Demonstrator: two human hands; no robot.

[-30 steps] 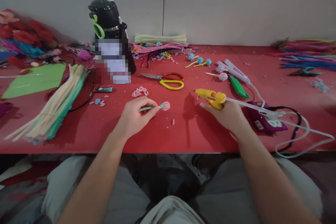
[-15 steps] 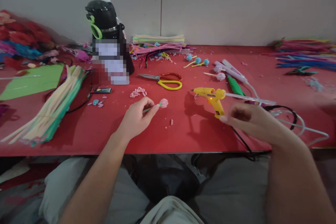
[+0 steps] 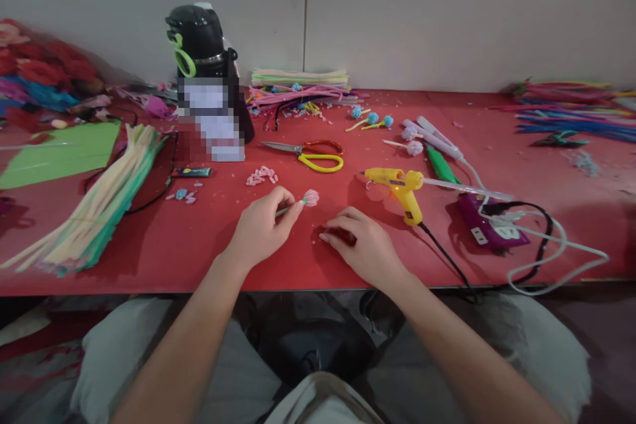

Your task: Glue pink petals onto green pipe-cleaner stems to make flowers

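Note:
My left hand (image 3: 261,228) pinches the thin green stem of a small pink bud (image 3: 311,197), holding it just above the red table (image 3: 149,245). My right hand (image 3: 362,248) rests on the table just right of the bud. Its fingers are curled and the fingertips press together on the table top; what they hold is hidden. The yellow glue gun (image 3: 397,182) stands alone on its stand to the right of that hand, nozzle pointing left, its lamp lit.
Yellow-and-red scissors (image 3: 318,152) and a heap of pink bits (image 3: 261,175) lie behind my hands. A pipe-cleaner bundle (image 3: 99,199) is at left, a black flask (image 3: 199,40) at the back. A purple power strip (image 3: 484,228) with cables lies at right.
My right hand let go of the glue gun, which now stands on the table, and moved left to the table beside the bud. My left hand stayed put with the stem.

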